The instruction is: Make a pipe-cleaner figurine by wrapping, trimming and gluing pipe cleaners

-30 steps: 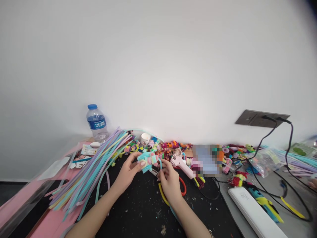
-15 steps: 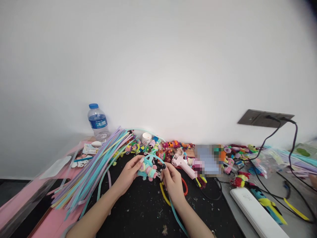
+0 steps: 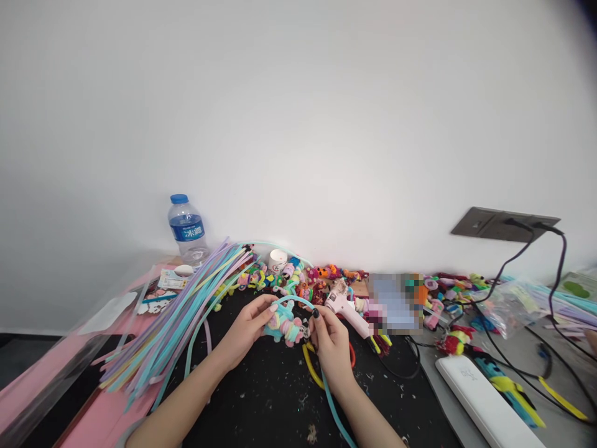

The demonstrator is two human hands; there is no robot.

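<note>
Head: black mat [image 3: 265, 404], white wall [image 3: 298, 124].

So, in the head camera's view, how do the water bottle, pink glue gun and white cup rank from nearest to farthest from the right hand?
From the right hand:
1. Pink glue gun, just beyond it, to the right.
2. White cup, farther back, to the left.
3. Water bottle, much farther left, at the back.

Left hand [image 3: 247, 325] gripping doll [image 3: 285, 327]; right hand [image 3: 332, 343] pinching blue stem [image 3: 297, 300], arched close to doll. Glue gun [image 3: 349, 309] beyond right hand. Stem bundle [image 3: 170, 330] at left, bottle [image 3: 187, 229] behind. Black mat [image 3: 261, 398] beneath.
</note>
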